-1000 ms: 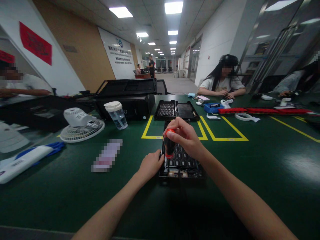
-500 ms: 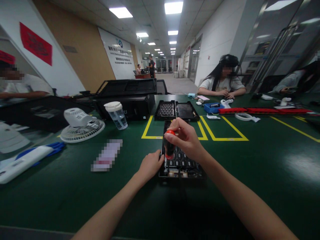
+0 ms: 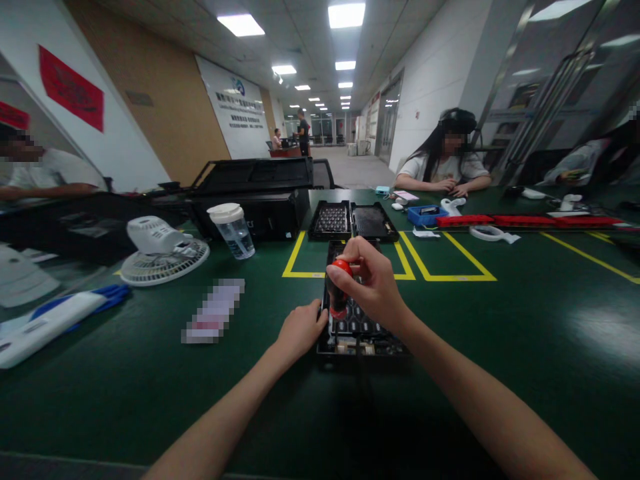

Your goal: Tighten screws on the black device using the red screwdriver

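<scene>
A: so what are the hands doing?
B: right hand is clamped on a screwdriver, upright, tip down on the black tray near the middle of the desk.
A: and the left hand?
B: curled against the tray's left edge, touching it. Fan and cup sit far left.

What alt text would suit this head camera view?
The right hand holds a red-capped screwdriver upright over a black tray on a green table, while the left hand steadies the tray's edge.
</scene>
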`<move>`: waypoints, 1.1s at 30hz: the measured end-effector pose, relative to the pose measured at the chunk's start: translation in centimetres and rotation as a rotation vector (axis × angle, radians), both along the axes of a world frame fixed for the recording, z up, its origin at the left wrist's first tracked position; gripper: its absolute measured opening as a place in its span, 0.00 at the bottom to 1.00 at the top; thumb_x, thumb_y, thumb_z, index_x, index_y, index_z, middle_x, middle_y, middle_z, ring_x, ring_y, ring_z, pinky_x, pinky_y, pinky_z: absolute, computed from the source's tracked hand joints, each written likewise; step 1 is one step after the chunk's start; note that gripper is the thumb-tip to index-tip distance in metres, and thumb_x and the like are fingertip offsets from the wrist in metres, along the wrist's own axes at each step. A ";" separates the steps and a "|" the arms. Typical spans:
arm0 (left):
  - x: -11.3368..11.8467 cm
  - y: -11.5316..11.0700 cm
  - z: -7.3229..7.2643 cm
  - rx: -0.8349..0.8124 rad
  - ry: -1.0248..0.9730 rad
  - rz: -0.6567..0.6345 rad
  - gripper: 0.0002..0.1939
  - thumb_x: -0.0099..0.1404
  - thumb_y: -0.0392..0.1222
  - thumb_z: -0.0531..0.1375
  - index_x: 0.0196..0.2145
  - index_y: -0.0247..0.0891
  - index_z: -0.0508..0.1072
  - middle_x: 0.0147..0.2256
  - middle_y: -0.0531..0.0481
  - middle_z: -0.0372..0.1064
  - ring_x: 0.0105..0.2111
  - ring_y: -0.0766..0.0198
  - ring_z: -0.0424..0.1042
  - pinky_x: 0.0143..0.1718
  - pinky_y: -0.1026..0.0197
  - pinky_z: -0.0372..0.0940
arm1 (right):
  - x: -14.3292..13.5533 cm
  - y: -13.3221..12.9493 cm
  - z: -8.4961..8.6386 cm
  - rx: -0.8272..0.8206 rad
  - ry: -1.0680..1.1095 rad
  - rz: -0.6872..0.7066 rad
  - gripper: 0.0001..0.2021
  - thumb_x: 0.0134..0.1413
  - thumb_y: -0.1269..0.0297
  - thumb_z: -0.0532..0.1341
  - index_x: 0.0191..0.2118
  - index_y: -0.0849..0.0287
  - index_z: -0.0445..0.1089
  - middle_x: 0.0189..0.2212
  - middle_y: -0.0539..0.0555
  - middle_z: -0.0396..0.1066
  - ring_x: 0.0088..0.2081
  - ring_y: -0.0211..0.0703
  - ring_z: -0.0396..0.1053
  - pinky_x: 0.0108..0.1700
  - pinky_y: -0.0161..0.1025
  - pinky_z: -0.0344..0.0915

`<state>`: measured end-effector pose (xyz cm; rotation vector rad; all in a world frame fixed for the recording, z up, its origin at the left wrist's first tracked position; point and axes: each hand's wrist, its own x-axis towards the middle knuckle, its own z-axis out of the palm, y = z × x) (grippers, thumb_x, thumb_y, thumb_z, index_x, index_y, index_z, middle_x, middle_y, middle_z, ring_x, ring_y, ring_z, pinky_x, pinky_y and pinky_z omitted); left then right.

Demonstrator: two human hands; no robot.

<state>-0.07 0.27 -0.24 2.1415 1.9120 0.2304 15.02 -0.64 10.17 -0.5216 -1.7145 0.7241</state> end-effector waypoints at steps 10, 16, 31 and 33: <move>-0.2 0.0 -0.1 0.025 -0.015 -0.022 0.15 0.64 0.48 0.45 0.38 0.40 0.67 0.36 0.44 0.73 0.37 0.57 0.72 0.35 0.61 0.61 | -0.3 0.0 -0.5 0.077 -0.045 -0.170 0.12 0.51 0.64 0.59 0.26 0.58 0.52 0.24 0.45 0.51 0.24 0.31 0.54 0.25 0.32 0.56; -0.2 0.0 -0.3 0.024 -0.024 -0.024 0.16 0.64 0.48 0.44 0.39 0.40 0.66 0.36 0.44 0.73 0.37 0.57 0.72 0.36 0.61 0.61 | -0.4 0.0 -0.7 0.112 -0.051 -0.247 0.14 0.51 0.65 0.59 0.25 0.58 0.51 0.23 0.45 0.51 0.24 0.31 0.53 0.26 0.33 0.57; -0.1 -0.1 -0.1 0.012 -0.021 -0.015 0.16 0.65 0.48 0.44 0.40 0.40 0.67 0.37 0.45 0.73 0.37 0.59 0.72 0.36 0.62 0.61 | -0.4 0.2 -0.5 -0.095 0.059 -0.015 0.06 0.50 0.65 0.59 0.33 0.60 0.62 0.24 0.46 0.59 0.24 0.31 0.59 0.24 0.30 0.58; -0.2 0.0 -0.3 0.023 -0.017 -0.016 0.16 0.65 0.49 0.44 0.41 0.41 0.67 0.37 0.45 0.73 0.37 0.59 0.72 0.36 0.62 0.61 | -0.2 0.5 -0.5 -0.111 0.044 0.048 0.04 0.51 0.66 0.58 0.31 0.61 0.66 0.26 0.48 0.61 0.26 0.32 0.60 0.26 0.30 0.60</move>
